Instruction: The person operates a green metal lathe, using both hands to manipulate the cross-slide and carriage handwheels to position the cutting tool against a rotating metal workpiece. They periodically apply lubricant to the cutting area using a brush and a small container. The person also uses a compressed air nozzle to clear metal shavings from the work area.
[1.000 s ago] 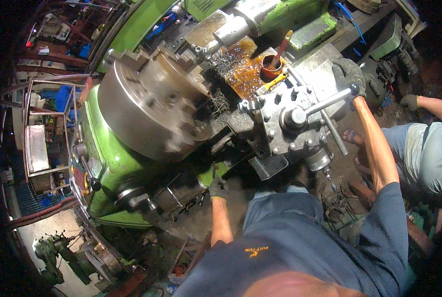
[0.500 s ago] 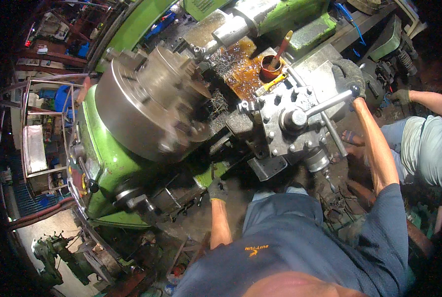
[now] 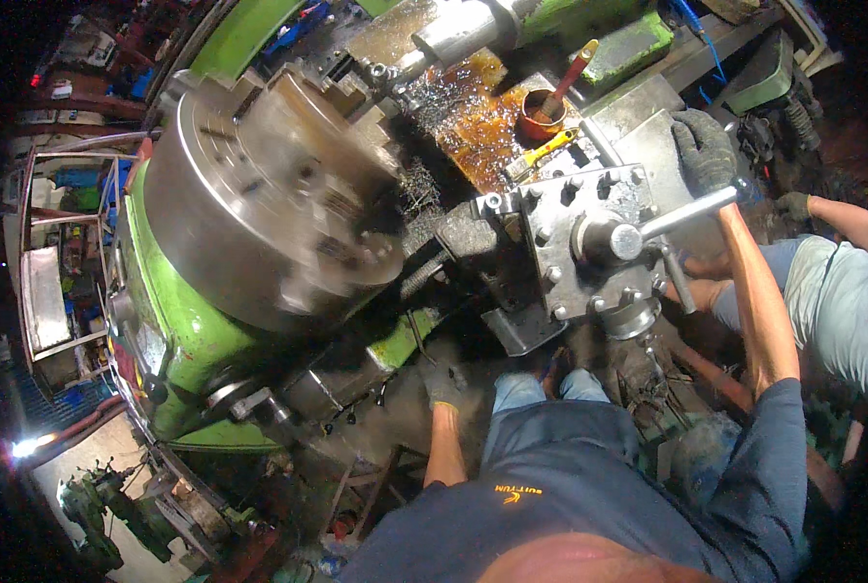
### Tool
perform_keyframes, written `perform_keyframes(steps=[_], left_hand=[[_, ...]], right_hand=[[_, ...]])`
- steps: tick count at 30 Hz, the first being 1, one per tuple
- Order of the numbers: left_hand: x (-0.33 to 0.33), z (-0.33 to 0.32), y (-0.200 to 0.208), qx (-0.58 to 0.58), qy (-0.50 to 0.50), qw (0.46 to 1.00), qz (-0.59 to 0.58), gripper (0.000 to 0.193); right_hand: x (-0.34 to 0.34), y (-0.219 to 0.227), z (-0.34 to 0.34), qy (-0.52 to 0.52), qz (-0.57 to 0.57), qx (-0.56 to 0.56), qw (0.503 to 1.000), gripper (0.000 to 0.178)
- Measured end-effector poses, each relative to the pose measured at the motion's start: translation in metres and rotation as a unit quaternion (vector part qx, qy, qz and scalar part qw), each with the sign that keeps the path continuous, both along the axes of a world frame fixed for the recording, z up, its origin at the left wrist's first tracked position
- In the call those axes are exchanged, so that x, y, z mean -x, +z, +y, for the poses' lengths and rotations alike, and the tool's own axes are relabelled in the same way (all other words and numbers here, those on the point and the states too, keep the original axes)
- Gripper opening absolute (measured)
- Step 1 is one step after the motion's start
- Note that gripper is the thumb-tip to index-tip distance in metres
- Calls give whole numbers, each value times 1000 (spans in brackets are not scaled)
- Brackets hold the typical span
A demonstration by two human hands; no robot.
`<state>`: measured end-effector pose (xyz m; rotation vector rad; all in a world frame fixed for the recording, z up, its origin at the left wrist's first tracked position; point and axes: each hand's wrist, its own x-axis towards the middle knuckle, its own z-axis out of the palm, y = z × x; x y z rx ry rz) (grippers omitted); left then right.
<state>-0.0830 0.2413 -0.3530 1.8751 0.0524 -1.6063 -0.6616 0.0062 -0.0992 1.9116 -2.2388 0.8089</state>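
A big metal chuck [image 3: 230, 194] on a green lathe is blurred, as if spinning. My left hand [image 3: 442, 384], in a dark glove, is closed at the lower end of a thin lever [image 3: 415, 330] below the chuck. My right hand [image 3: 704, 154], gloved too, curls down beside the tool post [image 3: 589, 233]; what lies under its fingers is hidden. The tool post's clamping handle [image 3: 691, 212] points toward my right wrist. A cutting tool holder [image 3: 492, 206] sticks out from the post toward the chuck.
Behind the post, a red cup [image 3: 541, 119] holds a brush [image 3: 572, 83], with a yellow-handled brush [image 3: 543, 155] next to it. Oily metal chips [image 3: 468, 97] cover the bed near the tailstock [image 3: 468, 27]. Another person [image 3: 832, 282] is at the right, one gloved hand low.
The whole view has shifted a little. The clamping handle's tip now lies across my right wrist, and its black knob no longer shows. Both hands stay in about the same places; the chuck still blurs.
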Motion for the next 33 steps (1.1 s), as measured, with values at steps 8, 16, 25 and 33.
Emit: perform_keyframes(steps=[8,16,25,33], left_hand=[[-47,67,-93,102,-518,789,-313,17],[4,25,-114,19,-814,436,-384,32],[-32,39,-73,89,-722,542,-420,33],[-5,-34,159,305,-365,760,-442,23]], right_hand=[[-2,-1,-1,-15,0,-32,999,25],[9,-5,6,-25,0,-28,999,28],[-1,-4,-4,-11,7,-1,1000,30],[-5,20,10,4,11,-14,1000,23]])
